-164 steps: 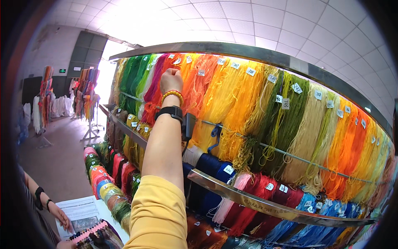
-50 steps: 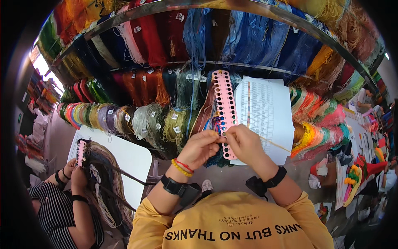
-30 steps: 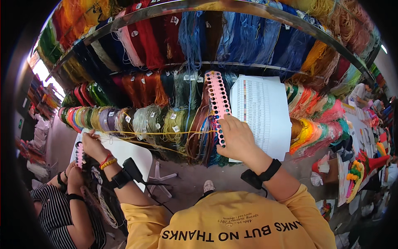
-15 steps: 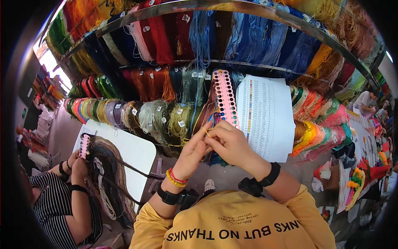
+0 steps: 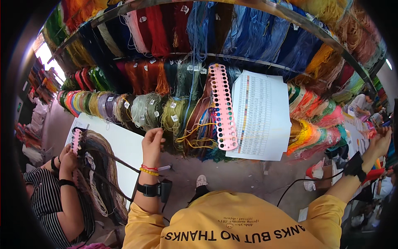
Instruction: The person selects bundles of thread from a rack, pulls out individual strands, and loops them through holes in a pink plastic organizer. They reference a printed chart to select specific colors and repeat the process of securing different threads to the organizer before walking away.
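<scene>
A long pink thread card [image 5: 224,108] with two rows of round holes hangs upright in front of the yarn rack. Yellow thread [image 5: 199,132] loops from its left edge, beside blue, purple and dark strands [image 5: 209,124]. My left hand [image 5: 152,145] is raised to the left of these loops, apart from them. Its fingers are curled together, and anything between them is too small to make out. Far out at the right edge, my right hand [image 5: 379,143] is lifted with bunched fingers. Whatever it might hold is not discernible there.
Skeins [image 5: 257,33] in many colours hang on curved metal rails ahead. Printed sheets [image 5: 261,116] hang right of the card. At left, a person in stripes [image 5: 54,199] holds a smaller pink card [image 5: 76,141] with threads over a white board [image 5: 112,141]. A black cable [image 5: 298,180] trails from my right wrist.
My hands have parted from the yellow thread by the card: the left moved left, the right swung far out to the right. The card's lower end is now uncovered.
</scene>
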The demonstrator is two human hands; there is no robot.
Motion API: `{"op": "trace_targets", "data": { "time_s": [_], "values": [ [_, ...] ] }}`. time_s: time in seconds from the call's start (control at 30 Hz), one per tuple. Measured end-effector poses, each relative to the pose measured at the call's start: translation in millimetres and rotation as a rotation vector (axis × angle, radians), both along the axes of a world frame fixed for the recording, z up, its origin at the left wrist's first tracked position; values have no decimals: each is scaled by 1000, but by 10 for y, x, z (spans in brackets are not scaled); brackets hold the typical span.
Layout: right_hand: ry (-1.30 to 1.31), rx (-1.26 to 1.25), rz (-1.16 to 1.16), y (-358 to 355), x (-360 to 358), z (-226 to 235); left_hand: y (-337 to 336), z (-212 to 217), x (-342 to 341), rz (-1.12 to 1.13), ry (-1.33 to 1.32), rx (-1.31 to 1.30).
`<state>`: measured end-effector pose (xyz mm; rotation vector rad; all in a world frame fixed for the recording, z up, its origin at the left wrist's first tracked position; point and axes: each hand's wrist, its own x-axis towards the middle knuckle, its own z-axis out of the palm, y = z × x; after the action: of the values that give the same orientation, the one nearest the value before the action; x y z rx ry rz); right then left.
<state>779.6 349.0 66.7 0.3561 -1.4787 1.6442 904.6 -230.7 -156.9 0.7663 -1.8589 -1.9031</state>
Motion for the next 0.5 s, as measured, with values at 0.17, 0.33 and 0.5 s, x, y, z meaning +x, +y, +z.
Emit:
{"op": "trace_targets", "data": {
  "time_s": [0.17, 0.33, 0.5],
  "values": [
    [-233, 485, 6, -1585, -74, -541, 523, 84, -81, -618, -89, 55],
    [-776, 476, 750, -2951, 63, -1525, 968, -82, -418, -564, -23, 343],
    [-638, 949, 627, -3282, 98, -1760, 1060, -87, -512, -473, 85, 493]
  ]
}}
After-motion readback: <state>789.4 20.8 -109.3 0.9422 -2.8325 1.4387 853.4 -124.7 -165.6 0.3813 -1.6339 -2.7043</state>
